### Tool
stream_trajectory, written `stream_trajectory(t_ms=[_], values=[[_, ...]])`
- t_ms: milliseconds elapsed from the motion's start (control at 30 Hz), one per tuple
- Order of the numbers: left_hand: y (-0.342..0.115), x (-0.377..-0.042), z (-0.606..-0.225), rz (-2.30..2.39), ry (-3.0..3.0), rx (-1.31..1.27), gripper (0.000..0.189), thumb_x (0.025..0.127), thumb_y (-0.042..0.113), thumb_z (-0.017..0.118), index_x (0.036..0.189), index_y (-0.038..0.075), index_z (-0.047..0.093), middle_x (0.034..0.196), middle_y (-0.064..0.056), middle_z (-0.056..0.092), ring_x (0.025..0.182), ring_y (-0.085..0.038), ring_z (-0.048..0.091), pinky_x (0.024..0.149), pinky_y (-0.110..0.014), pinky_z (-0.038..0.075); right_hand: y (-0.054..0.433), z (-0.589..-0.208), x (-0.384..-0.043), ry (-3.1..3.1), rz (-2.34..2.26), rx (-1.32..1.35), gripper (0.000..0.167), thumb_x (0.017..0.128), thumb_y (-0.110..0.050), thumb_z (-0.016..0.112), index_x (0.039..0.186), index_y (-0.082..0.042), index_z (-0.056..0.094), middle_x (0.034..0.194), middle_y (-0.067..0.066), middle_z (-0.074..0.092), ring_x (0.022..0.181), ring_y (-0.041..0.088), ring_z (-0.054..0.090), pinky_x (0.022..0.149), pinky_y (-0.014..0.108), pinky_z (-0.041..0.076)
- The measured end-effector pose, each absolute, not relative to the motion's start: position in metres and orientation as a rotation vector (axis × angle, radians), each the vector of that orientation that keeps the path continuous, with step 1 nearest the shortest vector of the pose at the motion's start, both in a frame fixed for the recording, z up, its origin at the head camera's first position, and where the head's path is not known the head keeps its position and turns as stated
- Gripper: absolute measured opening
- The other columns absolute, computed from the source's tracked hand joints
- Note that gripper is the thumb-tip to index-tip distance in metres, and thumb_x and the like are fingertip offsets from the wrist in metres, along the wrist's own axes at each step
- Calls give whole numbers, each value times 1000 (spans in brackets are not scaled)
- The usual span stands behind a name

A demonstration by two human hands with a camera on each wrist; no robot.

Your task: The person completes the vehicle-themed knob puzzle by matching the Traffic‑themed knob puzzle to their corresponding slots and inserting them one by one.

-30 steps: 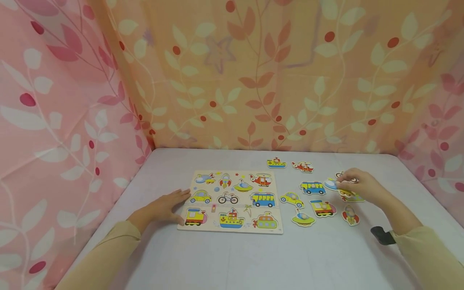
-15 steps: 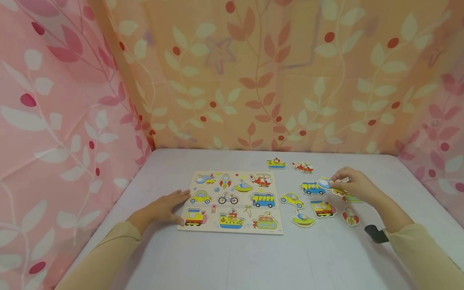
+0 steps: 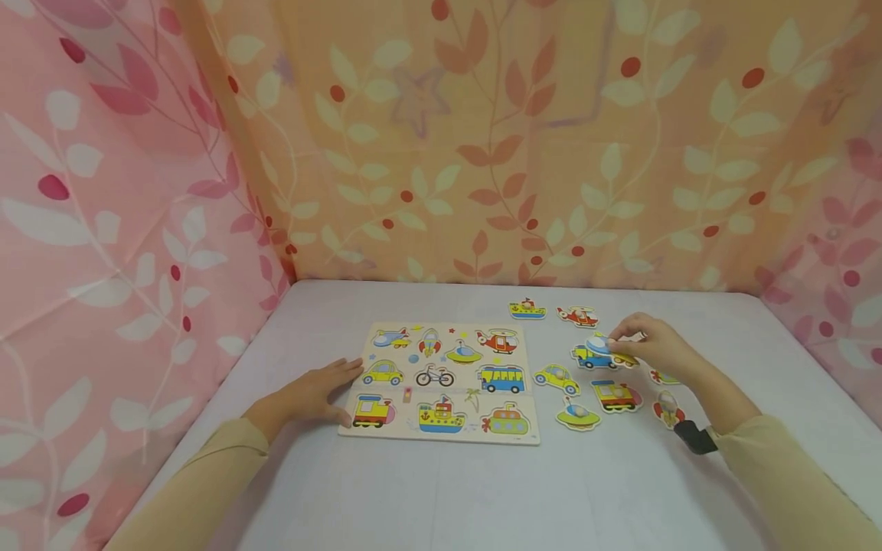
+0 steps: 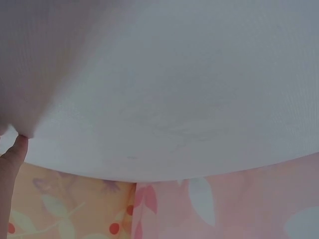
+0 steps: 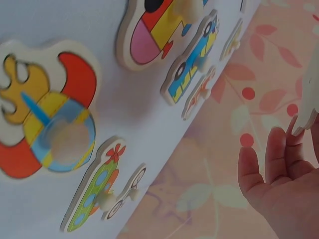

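A wooden airplane puzzle piece (image 3: 598, 346), blue and yellow, is held in the fingers of my right hand (image 3: 654, 350). It overlaps the blue bus piece (image 3: 584, 360) in the head view. In the right wrist view only the pale edge of the airplane piece (image 5: 310, 89) shows by the fingertips. My left hand (image 3: 310, 396) lies at the left edge of the puzzle board (image 3: 441, 441), fingers extended toward it. Vehicle pictures in rows cover the board. A left-hand finger (image 4: 15, 152) shows at the side of the left wrist view.
Loose knobbed pieces lie right of the board: ship (image 3: 527, 309), helicopter (image 3: 577, 316), car (image 3: 555, 379), flying saucer (image 3: 577, 415), train (image 3: 615, 396) and rocket (image 3: 665, 409). The submarine piece (image 5: 92, 196) and bicycle piece (image 5: 124, 196) lie beyond the rocket in the right wrist view. Floral curtains surround the table.
My right hand has moved left with the airplane piece, from near the bicycle and submarine pieces to over the bus piece. My left hand has stayed at the board's edge.
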State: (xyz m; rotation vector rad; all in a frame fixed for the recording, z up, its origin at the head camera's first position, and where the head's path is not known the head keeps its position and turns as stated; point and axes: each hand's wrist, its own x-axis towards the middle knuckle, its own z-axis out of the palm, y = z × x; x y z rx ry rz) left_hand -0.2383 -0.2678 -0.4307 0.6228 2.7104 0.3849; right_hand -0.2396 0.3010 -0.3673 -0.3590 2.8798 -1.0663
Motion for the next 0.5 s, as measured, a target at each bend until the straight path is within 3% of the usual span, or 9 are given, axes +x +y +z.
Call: stream_trajectory(t_ms=[500], values=[[-268, -237, -428, 388, 2707, 676, 101, 73, 53, 77, 152, 9, 32, 158, -10, 27, 144, -40, 16, 109, -64, 21, 282, -371, -247, 2893, -1111, -451, 22, 90, -23, 71, 99, -2, 68, 109, 15, 59, 106, 37, 52, 87, 52, 46]])
